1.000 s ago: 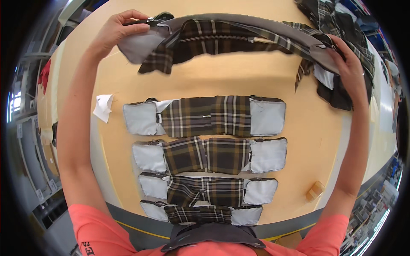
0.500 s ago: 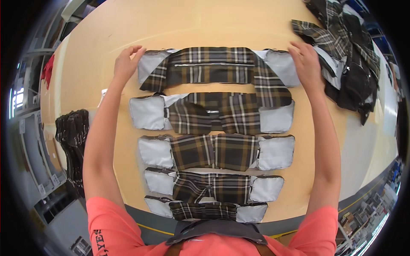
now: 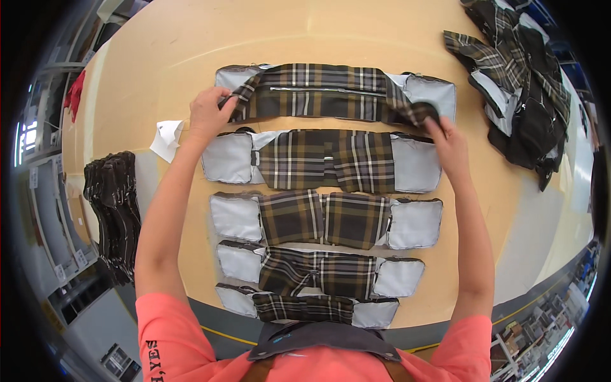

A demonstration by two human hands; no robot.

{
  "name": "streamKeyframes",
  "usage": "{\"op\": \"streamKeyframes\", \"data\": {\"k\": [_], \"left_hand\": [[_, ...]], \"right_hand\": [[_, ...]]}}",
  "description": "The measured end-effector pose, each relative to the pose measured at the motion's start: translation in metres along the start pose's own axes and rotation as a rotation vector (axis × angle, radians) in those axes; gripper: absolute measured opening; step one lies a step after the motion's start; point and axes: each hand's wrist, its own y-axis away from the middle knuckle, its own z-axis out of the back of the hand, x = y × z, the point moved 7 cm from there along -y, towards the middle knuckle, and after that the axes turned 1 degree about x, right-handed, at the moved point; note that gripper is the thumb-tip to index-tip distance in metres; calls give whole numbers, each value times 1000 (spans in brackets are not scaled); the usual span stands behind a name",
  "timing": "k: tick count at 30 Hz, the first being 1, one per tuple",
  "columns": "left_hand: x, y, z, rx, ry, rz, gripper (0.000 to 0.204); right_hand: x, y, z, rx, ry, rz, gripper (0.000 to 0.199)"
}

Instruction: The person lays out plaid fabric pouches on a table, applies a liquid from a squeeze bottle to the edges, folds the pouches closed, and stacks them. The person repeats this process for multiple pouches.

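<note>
Farthest in a column of sewn pieces lies a plaid fabric piece (image 3: 328, 105) with a zipper (image 3: 324, 93) across it and pale pocket panels at both ends. My left hand (image 3: 211, 114) pinches its left plaid flap, lifting the corner. At the other end my right hand (image 3: 448, 148) grips the right plaid flap (image 3: 417, 112), which curls up and is blurred. Just nearer is a second plaid piece (image 3: 299, 159) with pale grey pocket bags (image 3: 417, 165). Several similar plaid pieces (image 3: 356, 219) follow toward my body, lying flat.
A heap of plaid and black sewn parts (image 3: 525, 95) sits at the far right. On the left edge lies a stack of dark fabric pieces (image 3: 113, 207), with a white paper scrap (image 3: 167, 139) and red cloth (image 3: 77, 95) beyond. The tan table (image 3: 254, 32) has a curved-looking edge.
Both hands have come inward and nearer, taking hold of the far piece's flaps. The right flap is folded back off the second piece, whose plaid panels now lie flatter.
</note>
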Motion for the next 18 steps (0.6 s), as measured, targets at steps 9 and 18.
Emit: {"op": "streamKeyframes", "data": {"k": [9, 18], "left_hand": [[-89, -13, -55, 431, 850, 566, 24], [-238, -19, -37, -70, 394, -399, 19]], "right_hand": [[65, -45, -73, 6, -277, -5, 30], [35, 95, 15, -75, -229, -27, 28]]}}
